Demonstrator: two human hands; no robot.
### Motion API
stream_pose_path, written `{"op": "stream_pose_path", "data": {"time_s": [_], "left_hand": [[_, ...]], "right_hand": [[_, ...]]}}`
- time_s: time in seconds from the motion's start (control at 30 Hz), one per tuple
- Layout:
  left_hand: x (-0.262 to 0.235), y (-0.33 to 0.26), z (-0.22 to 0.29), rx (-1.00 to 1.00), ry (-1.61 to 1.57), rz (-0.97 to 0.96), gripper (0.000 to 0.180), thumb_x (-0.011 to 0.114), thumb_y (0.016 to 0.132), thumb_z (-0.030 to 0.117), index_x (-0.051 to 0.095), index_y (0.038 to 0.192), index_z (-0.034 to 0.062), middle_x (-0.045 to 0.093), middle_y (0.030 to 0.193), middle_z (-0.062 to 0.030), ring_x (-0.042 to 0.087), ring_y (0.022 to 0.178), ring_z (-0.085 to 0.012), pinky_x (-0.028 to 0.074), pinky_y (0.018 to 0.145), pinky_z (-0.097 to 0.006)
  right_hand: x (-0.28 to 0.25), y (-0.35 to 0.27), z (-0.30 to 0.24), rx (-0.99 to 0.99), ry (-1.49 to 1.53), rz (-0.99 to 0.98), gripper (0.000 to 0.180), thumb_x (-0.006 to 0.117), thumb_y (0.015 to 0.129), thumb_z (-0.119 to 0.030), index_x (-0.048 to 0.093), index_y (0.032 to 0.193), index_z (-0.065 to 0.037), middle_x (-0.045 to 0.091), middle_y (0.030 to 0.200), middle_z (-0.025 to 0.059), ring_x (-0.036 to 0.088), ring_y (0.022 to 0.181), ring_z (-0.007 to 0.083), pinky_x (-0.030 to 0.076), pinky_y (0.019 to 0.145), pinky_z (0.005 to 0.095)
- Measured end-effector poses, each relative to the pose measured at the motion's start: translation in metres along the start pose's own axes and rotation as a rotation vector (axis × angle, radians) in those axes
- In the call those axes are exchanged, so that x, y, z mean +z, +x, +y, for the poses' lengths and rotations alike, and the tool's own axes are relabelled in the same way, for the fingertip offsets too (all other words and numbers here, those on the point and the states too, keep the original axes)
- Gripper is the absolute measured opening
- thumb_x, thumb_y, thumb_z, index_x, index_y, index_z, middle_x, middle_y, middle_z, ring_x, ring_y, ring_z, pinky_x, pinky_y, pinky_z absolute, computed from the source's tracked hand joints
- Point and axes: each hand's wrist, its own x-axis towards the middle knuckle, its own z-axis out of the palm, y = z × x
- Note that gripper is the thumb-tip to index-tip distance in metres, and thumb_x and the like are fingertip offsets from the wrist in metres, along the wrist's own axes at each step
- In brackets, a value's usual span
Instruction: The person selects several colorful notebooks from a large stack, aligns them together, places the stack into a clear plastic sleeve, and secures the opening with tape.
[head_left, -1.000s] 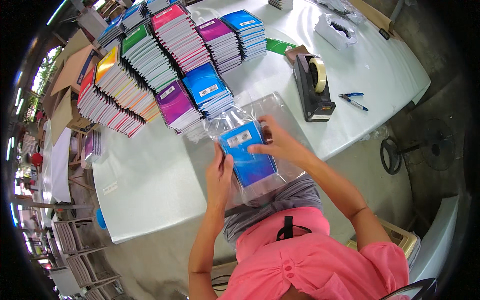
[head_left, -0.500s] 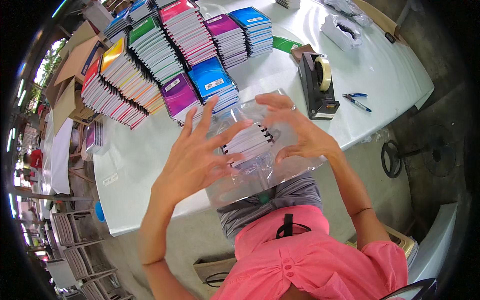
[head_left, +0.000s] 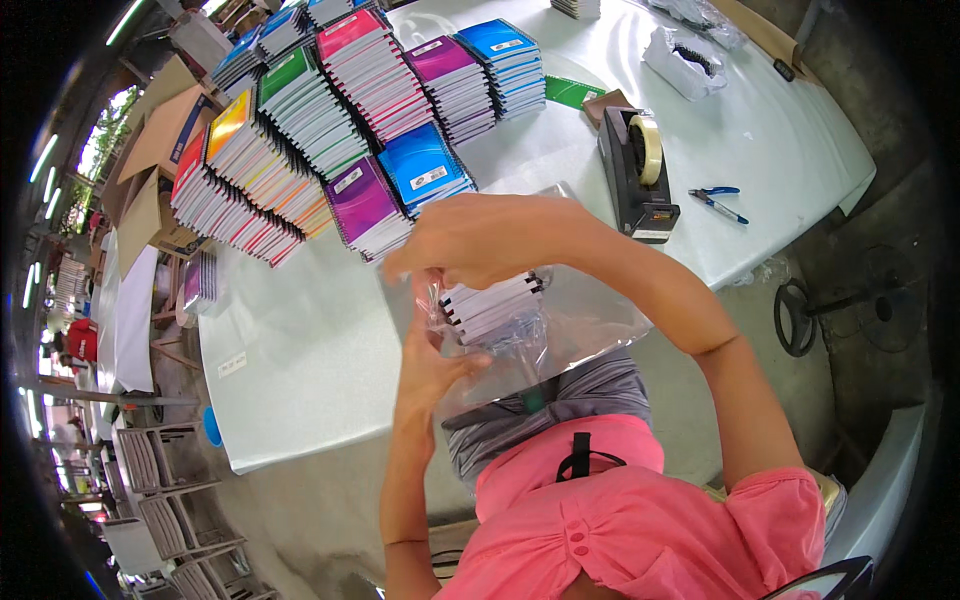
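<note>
A stack of spiral notebooks (head_left: 500, 312) with white page edges and black binding lies inside a clear plastic bag (head_left: 590, 318) at the table's front edge. My left hand (head_left: 428, 365) is closed around the left side of the bag, its thumb along the near side and crumpled film at its fingers. Reaching across above the stack, my right hand (head_left: 478, 238) meets the left one at the bag's left side. Its fingers are bent down onto the film, and their tips are partly hidden.
Piles of coloured notebooks (head_left: 365, 75) fill the table's far left, with a purple pile (head_left: 362, 200) and a blue pile (head_left: 425, 165) closest. A black tape dispenser (head_left: 635, 180) stands to the right, beside blue-handled snips (head_left: 718, 203). Cardboard boxes (head_left: 160, 215) are beyond the left edge.
My hands were spread apart on either side of the bagged notebooks. The right has swung left across the stack, and the left has drawn nearer, closing on the film.
</note>
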Motion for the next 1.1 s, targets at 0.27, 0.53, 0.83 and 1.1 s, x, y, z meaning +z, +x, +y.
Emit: {"op": "stream_pose_path", "data": {"time_s": [0.27,0.53,0.83,1.1], "left_hand": [[0.012,-0.020,-0.019,0.067,-0.138,0.213,0.107,0.088,0.056,0.012,0.028,0.145,0.0080,0.029,0.151,-0.0132,0.029,0.138,-0.0280,0.024,0.112,-0.042],[0.010,-0.024,0.001,0.291,0.493,0.233,0.049,0.081,0.065,0.012,0.067,0.111,0.0015,0.024,0.151,-0.0208,0.018,0.142,-0.0327,0.021,0.112,-0.046],[0.017,-0.025,-0.007,0.292,0.206,0.350,0.055,0.086,0.057,0.015,0.070,0.110,0.0094,0.025,0.151,-0.0176,0.016,0.142,-0.0358,0.017,0.113,-0.046],[0.007,-0.018,0.009,0.278,0.633,0.189,0.055,0.084,0.056,0.014,0.071,0.110,0.0156,0.027,0.151,-0.0164,0.015,0.142,-0.0372,0.024,0.111,-0.046]], "right_hand": [[-0.040,-0.084,0.018,0.158,0.528,0.530,0.022,0.073,0.070,-0.004,0.066,0.091,-0.002,0.065,0.098,0.0094,0.059,0.092,0.0216,0.046,0.081,0.0329],[0.068,-0.137,0.014,0.266,0.727,0.443,0.046,0.082,0.065,-0.024,0.068,0.107,-0.011,0.052,0.132,0.0103,0.045,0.124,0.0255,0.034,0.103,0.0433],[0.075,-0.130,0.012,0.267,0.474,0.373,0.064,0.080,0.066,-0.046,0.062,0.120,-0.016,0.036,0.145,0.0149,0.033,0.134,0.0319,0.029,0.106,0.0496],[0.080,-0.129,0.010,0.291,0.661,0.426,0.057,0.084,0.061,-0.034,0.064,0.111,-0.015,0.036,0.145,0.0103,0.032,0.134,0.0294,0.029,0.107,0.0453]]}}
